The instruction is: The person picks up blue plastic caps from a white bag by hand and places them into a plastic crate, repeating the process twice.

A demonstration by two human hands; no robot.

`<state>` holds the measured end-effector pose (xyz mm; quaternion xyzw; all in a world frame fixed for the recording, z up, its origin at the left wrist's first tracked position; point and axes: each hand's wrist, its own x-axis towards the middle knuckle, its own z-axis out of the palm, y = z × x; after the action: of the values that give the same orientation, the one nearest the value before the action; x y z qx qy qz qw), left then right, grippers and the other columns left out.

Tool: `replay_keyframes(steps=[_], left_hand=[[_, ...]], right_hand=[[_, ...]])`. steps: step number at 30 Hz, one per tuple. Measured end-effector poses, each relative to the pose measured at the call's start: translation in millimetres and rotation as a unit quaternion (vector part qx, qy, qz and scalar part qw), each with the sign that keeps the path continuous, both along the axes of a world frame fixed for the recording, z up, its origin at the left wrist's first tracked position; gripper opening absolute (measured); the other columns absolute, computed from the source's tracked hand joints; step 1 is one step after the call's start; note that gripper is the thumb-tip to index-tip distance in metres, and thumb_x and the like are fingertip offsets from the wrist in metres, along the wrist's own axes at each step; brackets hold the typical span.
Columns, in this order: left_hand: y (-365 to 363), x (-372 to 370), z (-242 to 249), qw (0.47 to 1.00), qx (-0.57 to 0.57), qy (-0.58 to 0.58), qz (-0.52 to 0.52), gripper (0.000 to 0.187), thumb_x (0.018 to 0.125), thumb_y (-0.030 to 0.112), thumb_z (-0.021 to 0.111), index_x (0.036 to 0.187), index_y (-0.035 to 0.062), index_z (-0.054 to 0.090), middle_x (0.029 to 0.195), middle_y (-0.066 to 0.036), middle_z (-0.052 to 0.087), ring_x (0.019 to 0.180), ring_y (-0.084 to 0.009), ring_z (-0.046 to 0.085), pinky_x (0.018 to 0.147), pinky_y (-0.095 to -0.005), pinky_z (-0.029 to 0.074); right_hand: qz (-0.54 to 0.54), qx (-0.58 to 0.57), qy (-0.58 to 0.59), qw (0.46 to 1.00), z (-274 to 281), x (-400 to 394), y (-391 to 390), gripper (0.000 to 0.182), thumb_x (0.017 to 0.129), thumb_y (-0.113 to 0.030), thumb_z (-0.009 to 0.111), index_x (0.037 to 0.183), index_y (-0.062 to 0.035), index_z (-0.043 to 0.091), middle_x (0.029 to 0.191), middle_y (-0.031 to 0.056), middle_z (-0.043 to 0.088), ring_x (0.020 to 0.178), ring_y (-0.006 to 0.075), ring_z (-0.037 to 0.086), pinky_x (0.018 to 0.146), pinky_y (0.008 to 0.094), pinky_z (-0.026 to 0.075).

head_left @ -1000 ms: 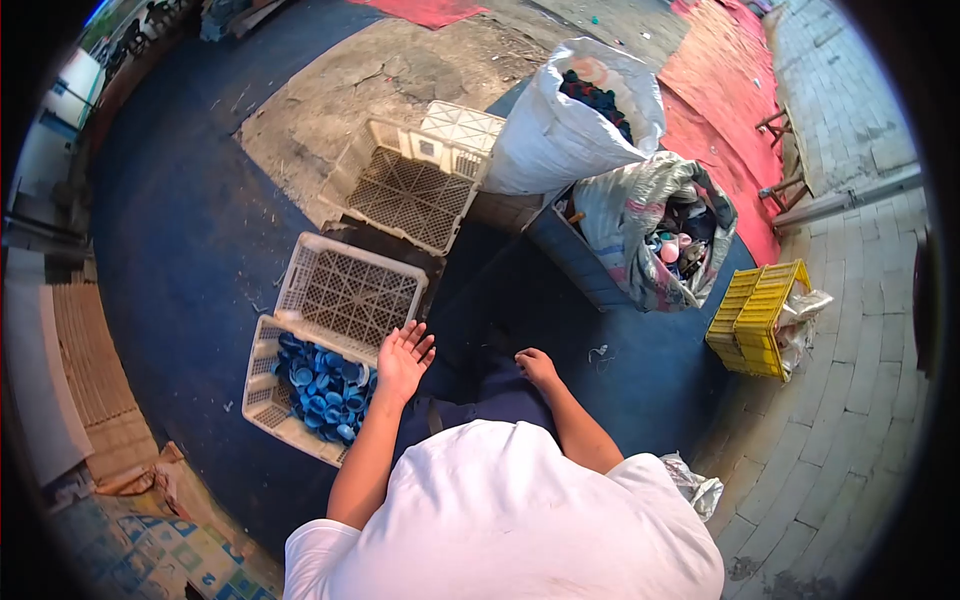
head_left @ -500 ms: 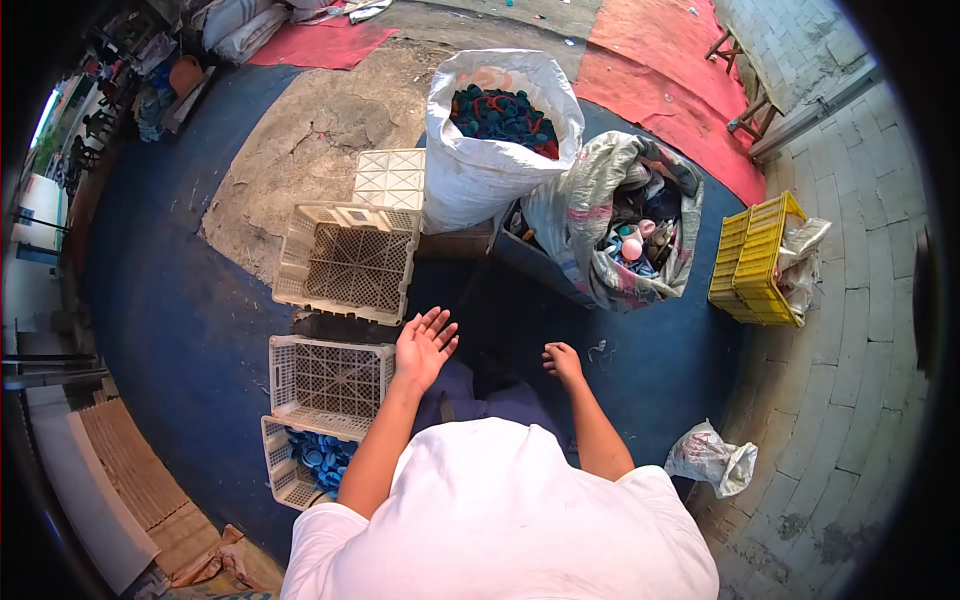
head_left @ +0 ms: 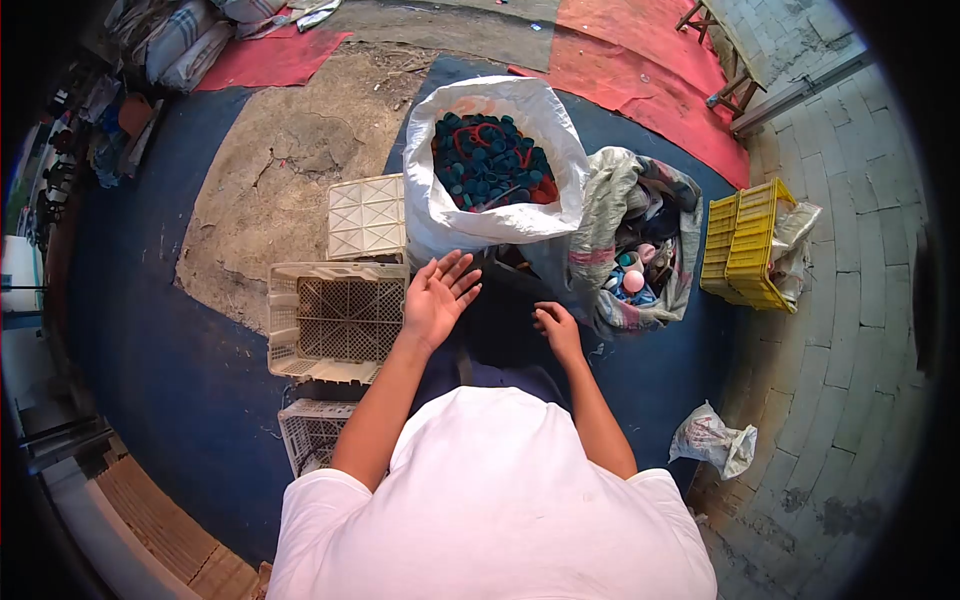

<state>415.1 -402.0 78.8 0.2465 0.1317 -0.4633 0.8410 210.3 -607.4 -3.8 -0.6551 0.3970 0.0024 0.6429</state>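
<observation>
Most of the floor is covered by a big dark blue sheet [head_left: 140, 330]. On it, near the top middle of the frame, a big white woven sack [head_left: 425, 215] is stood up with its mouth wide open. A grey, crinkly sack with pink marks [head_left: 600, 200] is set beside it, to the right, and its mouth is open too. An off-white plastic crate with holes [head_left: 283, 320] is seen at the middle left, and the grid of its bottom is shown. At the far right, a yellow plastic crate [head_left: 735, 240] is seen with see-through plastic [head_left: 795, 230] poking out.

Both hands are held out in front of the white shirt [head_left: 500, 490]. The left hand [head_left: 436, 303] is kept open, palm up, fingers spread, just by the bottom of the white sack; if it is touched, that cannot be told. Nothing is held in it. The right hand [head_left: 558, 330] is loosely bent, near the grey sack, and what may be inside it cannot be seen. No lids are being picked up.

Lots of small, round, dark teal lids [head_left: 480, 170] are piled in the white sack, with thin red strips mixed in. In the grey sack, a little pink round thing [head_left: 633, 281] is seen among mixed bits.
</observation>
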Motion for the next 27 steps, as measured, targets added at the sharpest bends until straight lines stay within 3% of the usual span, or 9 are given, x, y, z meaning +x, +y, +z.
replay_keyframes(steps=[6, 13, 20, 24, 25, 27], left_hand=[[-29.5, 67.2, 15.8, 0.996, -0.073, 0.035, -0.049, 0.049, 0.108, 0.036, 0.043, 0.145, 0.0049, 0.044, 0.15, -0.016, 0.051, 0.136, -0.0356, 0.052, 0.114, -0.0504, 0.044], [-47.8, 88.4, 24.9, 0.994, -0.095, 0.032, -0.051, 0.059, 0.107, 0.039, 0.044, 0.154, 0.0042, 0.035, 0.159, -0.021, 0.039, 0.144, -0.0387, 0.043, 0.118, -0.0514, 0.039], [-62.8, 90.2, 36.5, 0.987, -0.143, 0.075, 0.015, 0.067, 0.105, 0.04, 0.047, 0.158, 0.0034, 0.028, 0.165, -0.026, 0.026, 0.152, -0.0416, 0.029, 0.125, -0.0534, 0.03], [-73.9, 97.7, 35.7, 0.986, -0.136, 0.086, 0.039, 0.069, 0.105, 0.039, 0.048, 0.158, 0.0021, 0.027, 0.166, -0.026, 0.022, 0.154, -0.0412, 0.025, 0.126, -0.052, 0.027], [-76.0, 100.7, 33.9, 0.987, -0.126, 0.09, 0.04, 0.069, 0.105, 0.039, 0.048, 0.158, 0.0018, 0.027, 0.166, -0.026, 0.021, 0.154, -0.041, 0.025, 0.126, -0.0518, 0.027], [-79.3, 101.0, 34.1, 0.99, -0.11, 0.075, 0.041, 0.07, 0.105, 0.04, 0.049, 0.158, 0.0011, 0.027, 0.166, -0.026, 0.022, 0.154, -0.0407, 0.025, 0.127, -0.0513, 0.026]], right_hand=[[0.003, -0.069, -0.092, 0.993, 59.5, 95.9, -10.1, 0.028, 0.098, -0.018, 0.066, 0.121, -0.0012, 0.07, 0.1, 0.0067, 0.074, 0.09, 0.0121, 0.068, 0.083, 0.0281, 0.053], [0.008, -0.168, -0.119, 0.978, 108.6, 154.9, -27.0, 0.022, 0.098, -0.015, 0.066, 0.113, -0.0008, 0.074, 0.095, 0.0082, 0.076, 0.085, 0.013, 0.071, 0.078, 0.0265, 0.054], [0.016, -0.133, -0.152, 0.979, 82.5, 206.8, -77.5, 0.022, 0.097, -0.015, 0.067, 0.112, 0.0003, 0.073, 0.097, 0.01, 0.076, 0.09, 0.0134, 0.071, 0.079, 0.028, 0.054], [0.086, -0.188, -0.089, 0.974, 38.5, 246.8, -114.7, 0.031, 0.094, -0.022, 0.068, 0.114, 0.0007, 0.072, 0.106, 0.0172, 0.076, 0.099, 0.0239, 0.073, 0.087, 0.0354, 0.056], [0.102, -0.206, -0.068, 0.971, 25.9, 259.0, -121.9, 0.034, 0.091, -0.024, 0.069, 0.114, 0.0007, 0.073, 0.106, 0.0199, 0.075, 0.101, 0.0316, 0.073, 0.091, 0.0398, 0.055], [0.156, -0.191, -0.013, 0.969, 10.3, 279.4, -132.1, 0.038, 0.088, -0.022, 0.07, 0.118, 0.0007, 0.071, 0.116, 0.0212, 0.073, 0.108, 0.0341, 0.07, 0.096, 0.0407, 0.054]])
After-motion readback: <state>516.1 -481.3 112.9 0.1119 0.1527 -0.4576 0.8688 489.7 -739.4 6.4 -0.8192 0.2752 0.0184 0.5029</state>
